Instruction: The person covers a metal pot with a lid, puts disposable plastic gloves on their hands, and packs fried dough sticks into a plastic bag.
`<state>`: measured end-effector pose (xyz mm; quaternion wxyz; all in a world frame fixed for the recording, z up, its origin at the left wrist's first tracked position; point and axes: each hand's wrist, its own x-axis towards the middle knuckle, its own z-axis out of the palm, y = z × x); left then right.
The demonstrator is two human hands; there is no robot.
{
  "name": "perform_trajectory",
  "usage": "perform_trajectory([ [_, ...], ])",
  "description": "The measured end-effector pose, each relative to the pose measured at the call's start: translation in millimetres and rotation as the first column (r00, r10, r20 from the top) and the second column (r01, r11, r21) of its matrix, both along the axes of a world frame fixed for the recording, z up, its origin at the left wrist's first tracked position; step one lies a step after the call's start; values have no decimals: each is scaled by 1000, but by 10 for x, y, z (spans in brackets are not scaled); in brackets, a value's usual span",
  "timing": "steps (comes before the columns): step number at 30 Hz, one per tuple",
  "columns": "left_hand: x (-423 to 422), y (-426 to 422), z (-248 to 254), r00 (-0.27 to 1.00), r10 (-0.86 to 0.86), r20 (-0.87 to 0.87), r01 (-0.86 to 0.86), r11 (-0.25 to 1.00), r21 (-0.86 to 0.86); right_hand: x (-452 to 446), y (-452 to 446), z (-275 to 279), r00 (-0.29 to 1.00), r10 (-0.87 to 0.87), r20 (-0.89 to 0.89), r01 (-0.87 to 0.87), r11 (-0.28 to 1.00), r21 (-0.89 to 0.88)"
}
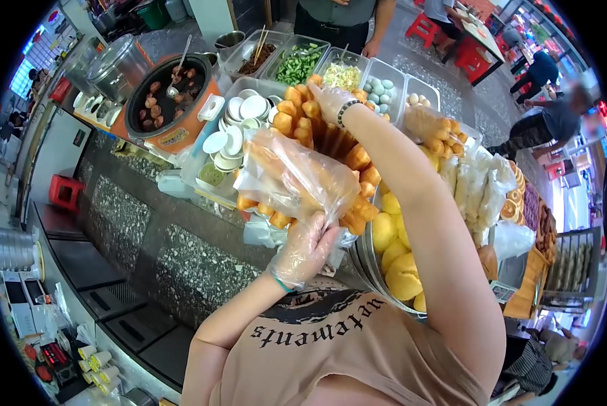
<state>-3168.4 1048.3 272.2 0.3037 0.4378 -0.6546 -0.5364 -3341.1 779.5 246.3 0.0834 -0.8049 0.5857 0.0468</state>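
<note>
My left hand (307,252), in a clear plastic glove, is closed on the gathered neck of a clear plastic bag (263,169). Inside the bag lie long golden fried dough sticks. Past it, my right hand (336,103), gloved and with a dark beaded bracelet at the wrist, reaches to the far end of a stack of fried dough sticks (303,132). Its fingers are bent around the tip of one fried dough stick (314,80); the palm hides part of the grip. More dough sticks (366,211) stick out under the bag.
A pot of dark broth (156,81) with a ladle and tubs of chopped greens (299,64) and eggs (379,89) stand beyond. White lids (233,139) lie at left, yellow buns (401,271) in a steel pan at right. A person (337,20) stands across the counter.
</note>
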Motion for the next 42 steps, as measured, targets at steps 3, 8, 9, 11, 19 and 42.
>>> perform_trajectory([
  [3,19,35,-59,992,-1,126,25,982,-189,34,76,-55,988,74,-136,-63,995,84],
  [8,2,15,-76,988,-26,150,63,967,-247,-50,549,287,992,21,-122,-21,1000,6],
  [9,-14,-28,47,987,5,160,24,983,-182,-184,483,113,1000,6,13,-4,994,-107],
  [11,-79,-115,-56,999,52,2,-50,956,-289,-383,490,53,986,-25,167,60,977,-204],
  [19,-407,-120,66,992,-29,120,51,982,-182,-258,264,14,998,34,-48,-43,981,-187],
  [42,94,-133,188,962,-87,257,170,931,-322,-44,586,7,926,233,297,-154,952,-266],
])
